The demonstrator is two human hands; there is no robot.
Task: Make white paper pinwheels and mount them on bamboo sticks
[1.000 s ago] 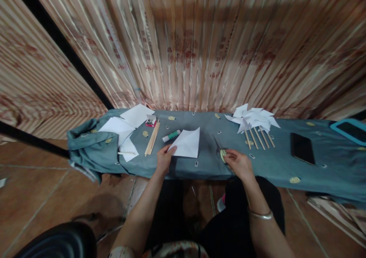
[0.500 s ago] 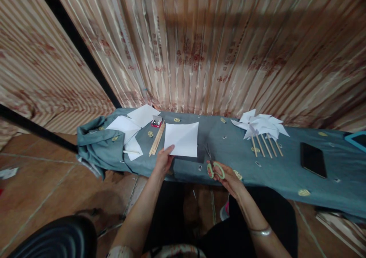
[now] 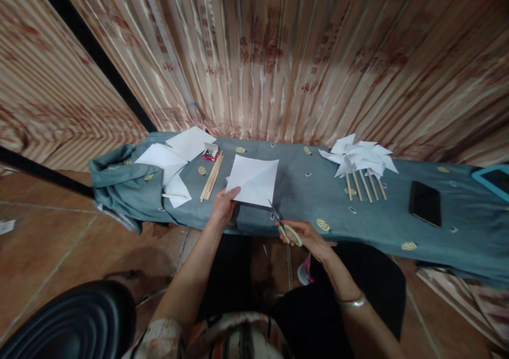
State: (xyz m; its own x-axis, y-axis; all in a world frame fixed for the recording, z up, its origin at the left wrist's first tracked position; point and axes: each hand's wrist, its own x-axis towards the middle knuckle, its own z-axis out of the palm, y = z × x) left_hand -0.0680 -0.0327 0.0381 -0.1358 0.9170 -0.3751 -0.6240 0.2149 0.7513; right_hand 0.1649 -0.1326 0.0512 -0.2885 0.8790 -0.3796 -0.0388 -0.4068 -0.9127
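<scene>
My left hand (image 3: 223, 206) pinches the near left corner of a white square paper sheet (image 3: 254, 180) and holds it lifted over the blue-grey cloth-covered bench (image 3: 302, 200). My right hand (image 3: 308, 237) grips green-handled scissors (image 3: 283, 225), with the blades pointing up at the sheet's near right corner. The blade tips sit just at the paper's edge.
Several finished white paper pinwheels on wooden sticks (image 3: 360, 163) lie to the right, with a black phone (image 3: 425, 203) and a blue-cased tablet (image 3: 493, 180) beyond. On the left lie loose white sheets (image 3: 175, 155), a bundle of wooden sticks (image 3: 211, 176) and a small red box (image 3: 209, 152). A striped curtain (image 3: 278, 57) hangs behind.
My left hand lifted the paper off the bench and unfolded it flat. My right hand picked the scissors up from the cloth and brought them to the sheet's near right corner.
</scene>
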